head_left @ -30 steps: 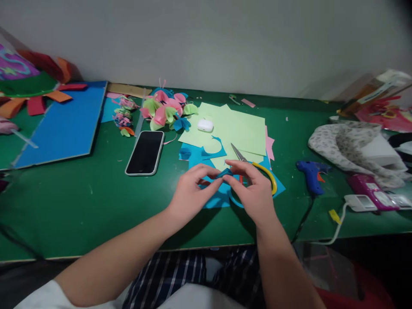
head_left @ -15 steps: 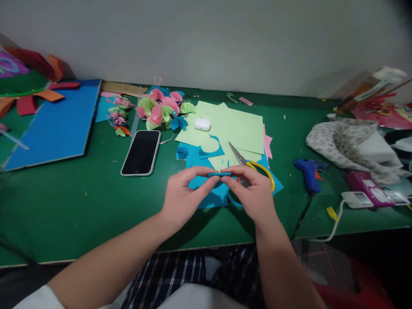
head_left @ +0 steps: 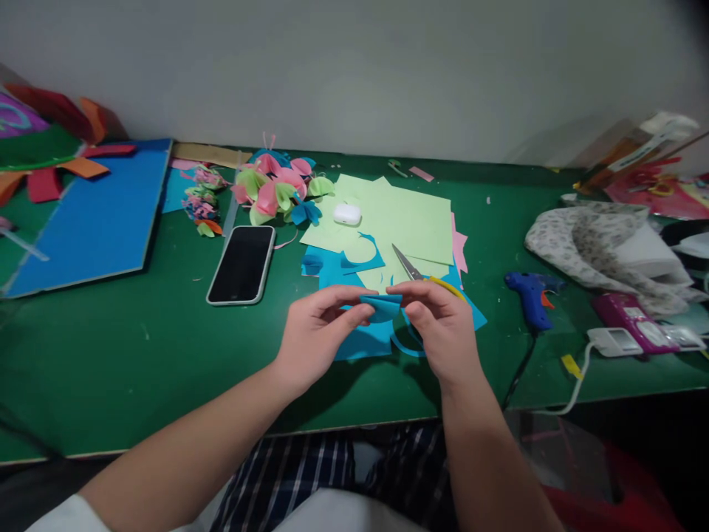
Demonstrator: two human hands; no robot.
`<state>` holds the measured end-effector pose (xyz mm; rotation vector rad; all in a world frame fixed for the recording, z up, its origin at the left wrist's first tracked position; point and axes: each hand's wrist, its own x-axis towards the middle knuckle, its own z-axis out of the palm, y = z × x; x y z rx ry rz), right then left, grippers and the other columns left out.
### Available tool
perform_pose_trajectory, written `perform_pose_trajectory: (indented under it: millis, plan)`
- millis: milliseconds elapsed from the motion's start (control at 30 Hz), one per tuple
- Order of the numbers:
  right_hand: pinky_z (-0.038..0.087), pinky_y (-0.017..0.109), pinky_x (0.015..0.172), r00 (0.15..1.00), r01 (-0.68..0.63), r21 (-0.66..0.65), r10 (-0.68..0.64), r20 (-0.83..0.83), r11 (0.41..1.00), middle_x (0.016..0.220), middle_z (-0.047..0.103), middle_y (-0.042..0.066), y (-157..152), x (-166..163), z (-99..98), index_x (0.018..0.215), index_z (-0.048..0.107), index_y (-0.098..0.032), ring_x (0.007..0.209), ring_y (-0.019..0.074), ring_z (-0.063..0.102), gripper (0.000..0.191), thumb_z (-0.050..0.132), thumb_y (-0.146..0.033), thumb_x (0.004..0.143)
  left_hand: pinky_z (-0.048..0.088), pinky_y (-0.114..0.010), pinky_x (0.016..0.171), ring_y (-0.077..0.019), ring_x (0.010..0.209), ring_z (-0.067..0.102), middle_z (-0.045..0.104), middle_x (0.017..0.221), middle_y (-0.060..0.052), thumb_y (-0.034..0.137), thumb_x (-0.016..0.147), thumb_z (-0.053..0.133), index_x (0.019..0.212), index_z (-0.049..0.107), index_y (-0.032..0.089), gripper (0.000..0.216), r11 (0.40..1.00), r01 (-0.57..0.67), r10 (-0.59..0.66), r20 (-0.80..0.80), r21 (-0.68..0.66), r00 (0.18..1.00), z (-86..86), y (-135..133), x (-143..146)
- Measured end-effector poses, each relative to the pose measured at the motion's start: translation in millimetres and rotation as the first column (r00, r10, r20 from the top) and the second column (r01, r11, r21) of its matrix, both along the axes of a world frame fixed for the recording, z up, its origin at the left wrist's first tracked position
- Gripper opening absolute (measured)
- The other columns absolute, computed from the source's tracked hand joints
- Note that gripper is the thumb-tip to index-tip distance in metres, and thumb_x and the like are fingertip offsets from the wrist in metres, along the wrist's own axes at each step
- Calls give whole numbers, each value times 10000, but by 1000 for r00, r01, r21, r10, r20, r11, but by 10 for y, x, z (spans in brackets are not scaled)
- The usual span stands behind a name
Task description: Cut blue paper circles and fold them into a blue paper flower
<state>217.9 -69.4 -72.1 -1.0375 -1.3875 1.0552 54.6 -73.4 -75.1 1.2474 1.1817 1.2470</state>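
Observation:
My left hand (head_left: 313,336) and my right hand (head_left: 443,329) meet above the green table (head_left: 138,355), both pinching a small folded blue paper piece (head_left: 382,307) between thumbs and fingers. Under my hands lies a cut blue paper sheet (head_left: 362,340). Scissors with yellow handles (head_left: 413,270) lie just behind my right hand, on light green paper sheets (head_left: 404,222).
A black phone (head_left: 242,264) lies left of the papers. Paper flowers (head_left: 277,192) and a white earbud case (head_left: 347,214) sit further back. A blue glue gun (head_left: 529,295), a patterned cloth (head_left: 592,247) and small devices fill the right; a blue board (head_left: 94,222) lies at left.
The blue piece, seen edge-on half a second ago, now shows its flat folded face between my fingers. Both hands stay together in nearly the same spot.

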Motion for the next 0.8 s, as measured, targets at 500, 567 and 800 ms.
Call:
perform_pose_trajectory:
  millis: [500,567,800]
  plan:
    - [543,296,665,961,68,305,-145,237,950,840,684,3,-87,-63,62,883,680,-275,772,153,628,141,631,-157,824,558,-237,727,-140,753,683,744,822,2,215,745,704,799,757,259,87,989,125,-125,1,84,992,-30,14,-4]
    - [537,285,629,948,104,284,-181,260,953,832,685,7,-64,-91,26,854,682,-267,764,153,631,118,615,-171,837,566,-251,696,-143,703,683,743,826,-11,276,755,700,848,747,234,112,994,109,-109,-4,1,994,-72,50,9]
    - [523,282,647,921,251,131,-279,274,959,835,688,21,177,-126,-266,876,681,-209,734,152,630,109,585,-250,843,504,-253,830,-161,880,658,736,911,-33,248,779,671,875,738,220,120,965,246,-213,-275,94,938,-106,-67,-23]
